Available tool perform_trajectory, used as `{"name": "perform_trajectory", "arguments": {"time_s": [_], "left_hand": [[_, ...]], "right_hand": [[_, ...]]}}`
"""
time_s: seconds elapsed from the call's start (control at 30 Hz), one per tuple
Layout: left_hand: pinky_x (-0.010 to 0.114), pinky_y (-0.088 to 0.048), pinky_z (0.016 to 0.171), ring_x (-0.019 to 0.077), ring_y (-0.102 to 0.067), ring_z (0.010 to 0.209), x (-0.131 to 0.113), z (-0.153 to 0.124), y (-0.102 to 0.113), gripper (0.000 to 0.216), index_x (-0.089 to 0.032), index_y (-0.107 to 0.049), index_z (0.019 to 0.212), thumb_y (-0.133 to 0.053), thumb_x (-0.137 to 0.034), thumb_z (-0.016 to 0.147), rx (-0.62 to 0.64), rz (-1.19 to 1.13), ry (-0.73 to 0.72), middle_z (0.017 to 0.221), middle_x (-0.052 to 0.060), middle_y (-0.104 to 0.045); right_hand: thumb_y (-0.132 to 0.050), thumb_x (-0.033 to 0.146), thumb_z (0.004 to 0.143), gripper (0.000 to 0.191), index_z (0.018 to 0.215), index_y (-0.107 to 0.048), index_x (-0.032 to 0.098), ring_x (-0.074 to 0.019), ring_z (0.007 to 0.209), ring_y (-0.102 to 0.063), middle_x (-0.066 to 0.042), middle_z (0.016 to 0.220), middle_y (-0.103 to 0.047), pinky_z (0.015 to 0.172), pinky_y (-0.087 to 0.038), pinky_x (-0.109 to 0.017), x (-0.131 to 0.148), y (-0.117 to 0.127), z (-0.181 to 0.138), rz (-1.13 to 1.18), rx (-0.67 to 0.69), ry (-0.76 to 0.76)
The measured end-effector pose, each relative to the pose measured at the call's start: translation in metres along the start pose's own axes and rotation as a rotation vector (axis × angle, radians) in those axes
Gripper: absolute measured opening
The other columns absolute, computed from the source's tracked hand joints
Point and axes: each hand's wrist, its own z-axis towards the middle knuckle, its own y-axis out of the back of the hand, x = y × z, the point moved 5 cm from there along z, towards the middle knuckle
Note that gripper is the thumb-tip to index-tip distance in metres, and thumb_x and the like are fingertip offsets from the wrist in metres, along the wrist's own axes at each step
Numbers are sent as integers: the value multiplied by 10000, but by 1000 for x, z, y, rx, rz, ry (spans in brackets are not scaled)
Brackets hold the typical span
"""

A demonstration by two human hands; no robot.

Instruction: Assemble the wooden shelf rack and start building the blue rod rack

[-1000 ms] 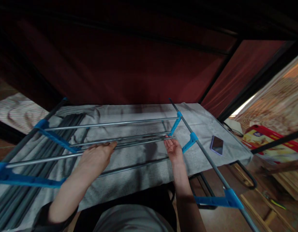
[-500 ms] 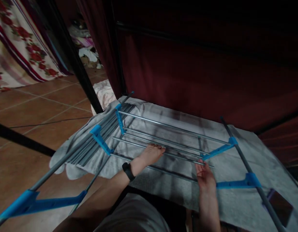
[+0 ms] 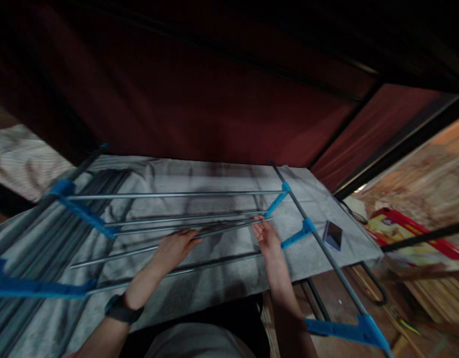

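A loose grey metal rod [image 3: 225, 230] slants across the middle of a partly assembled rack. My left hand [image 3: 177, 248], with a dark watch on the wrist, is wrapped over the rod left of its middle. Near the rod's right end, the fingers of my right hand [image 3: 267, 237] close on it from below, palm up. Beside my right hand are a blue plastic bracket [image 3: 276, 204] and a second blue bracket [image 3: 298, 234], both on the right side pole [image 3: 328, 253]. A fixed crossbar [image 3: 177, 194] and thinner bars run behind the held rod.
Several grey rods [image 3: 99, 199] lie bundled at the left on a grey cloth [image 3: 222, 288] covering the surface. A phone [image 3: 333, 235] rests to the right of the rack. A dark red curtain [image 3: 214, 114] hangs behind; a red and yellow box [image 3: 412, 233] stands at the right.
The view has swung to the right. Relative to the rack, the rod has shifted left and its left end now points nearer me. Both hands stay on it.
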Motion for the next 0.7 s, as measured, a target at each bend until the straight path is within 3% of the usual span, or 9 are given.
{"name": "perform_trajectory", "arguments": {"time_s": [0.13,0.33,0.7], "left_hand": [[378,-539,845,280,-718,1005,10,7,-1,438,-206,-675,1178,-331,-430,1024,1,44,53,1153,94,-740],[363,-539,832,283,-725,985,0,16,14,468,-208,-682,1195,-334,-454,1001,-55,57,77,1121,92,-755],[353,-550,804,268,-734,939,-6,31,19,455,-211,-689,1172,-360,-462,983,-119,52,36,1111,81,-762]], "right_hand": [[-706,201,838,64,899,-691,188,-161,821,-751,-43,902,-783,768,-625,-270,11,-20,8,5,20,5],[-661,173,862,44,901,-680,182,-137,733,-729,-39,879,-779,712,-618,-244,27,-37,20,10,17,19],[-661,167,863,64,926,-668,175,-132,721,-730,-37,859,-783,682,-628,-235,33,-33,31,32,11,30]]}}
